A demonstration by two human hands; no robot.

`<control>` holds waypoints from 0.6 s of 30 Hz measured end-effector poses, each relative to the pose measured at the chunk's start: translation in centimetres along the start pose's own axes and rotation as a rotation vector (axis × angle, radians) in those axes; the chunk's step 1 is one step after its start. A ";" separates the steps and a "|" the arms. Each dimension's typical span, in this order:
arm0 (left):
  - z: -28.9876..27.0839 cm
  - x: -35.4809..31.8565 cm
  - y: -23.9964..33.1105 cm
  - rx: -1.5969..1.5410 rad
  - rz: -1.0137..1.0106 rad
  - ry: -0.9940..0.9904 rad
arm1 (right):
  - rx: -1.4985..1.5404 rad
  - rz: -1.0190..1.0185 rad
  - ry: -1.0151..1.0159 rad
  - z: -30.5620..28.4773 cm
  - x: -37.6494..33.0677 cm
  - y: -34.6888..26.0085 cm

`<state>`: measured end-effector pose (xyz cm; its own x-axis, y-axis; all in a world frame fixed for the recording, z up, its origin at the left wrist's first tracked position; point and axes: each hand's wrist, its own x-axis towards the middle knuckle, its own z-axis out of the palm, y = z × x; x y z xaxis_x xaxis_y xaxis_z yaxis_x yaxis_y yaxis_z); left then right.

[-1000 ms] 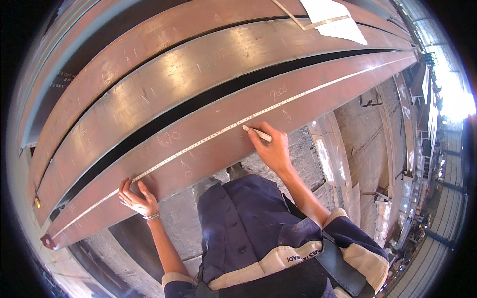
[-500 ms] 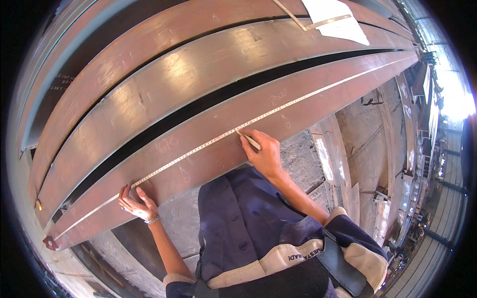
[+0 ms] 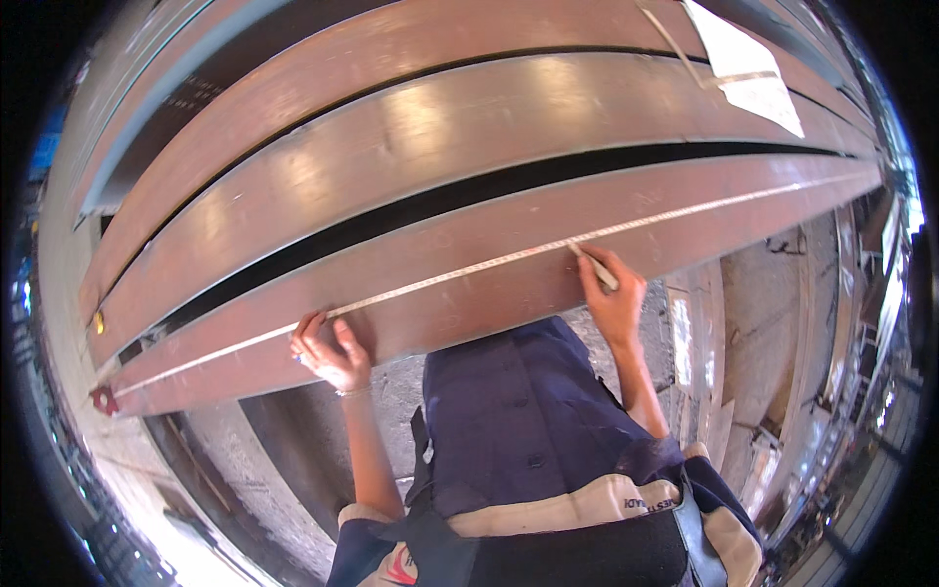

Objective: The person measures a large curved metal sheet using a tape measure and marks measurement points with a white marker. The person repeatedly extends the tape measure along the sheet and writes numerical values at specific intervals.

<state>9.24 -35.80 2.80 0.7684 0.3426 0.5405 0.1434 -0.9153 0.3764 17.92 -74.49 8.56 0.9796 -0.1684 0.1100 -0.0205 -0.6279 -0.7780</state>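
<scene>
Reddish beam (image 3: 460, 315), tape (image 3: 440, 278) at parted left fingers (image 3: 312, 336), pale stick (image 3: 605, 277) between closed right fingers (image 3: 610, 259)

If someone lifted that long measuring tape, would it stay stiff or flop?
The measuring tape would probably sag, being a long, narrow strip. It looks thin, so likely light. Pushed, it might slide, lying flat on a smooth-looking beam.

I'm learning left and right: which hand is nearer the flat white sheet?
Right: the right hand is below and left of the sheet; the left hand is farther left.
</scene>
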 end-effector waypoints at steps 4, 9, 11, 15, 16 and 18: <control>0.0 0.3 0.3 -0.027 -0.014 0.037 | -0.021 0.006 -0.009 0.0 0.2 -0.2; -0.1 0.3 0.5 -0.029 -0.033 0.043 | -0.031 -0.017 -0.013 0.0 0.3 -0.2; -0.1 0.2 0.5 -0.023 -0.043 0.041 | -0.034 -0.022 -0.020 0.0 0.3 -0.1; -0.2 0.3 0.5 -0.015 -0.049 0.030 | -0.035 -0.030 -0.019 -0.1 0.3 -0.2; -0.3 0.2 0.5 -0.010 -0.055 0.026 | -0.031 -0.032 -0.020 0.0 0.3 -0.2; -0.3 0.2 0.6 -0.016 -0.069 0.031 | -0.043 -0.012 -0.031 0.0 0.3 -0.1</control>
<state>9.32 -36.22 3.38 0.7376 0.4111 0.5357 0.1853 -0.8861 0.4249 18.19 -74.48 8.74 0.9855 -0.1376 0.0993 -0.0170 -0.6622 -0.7491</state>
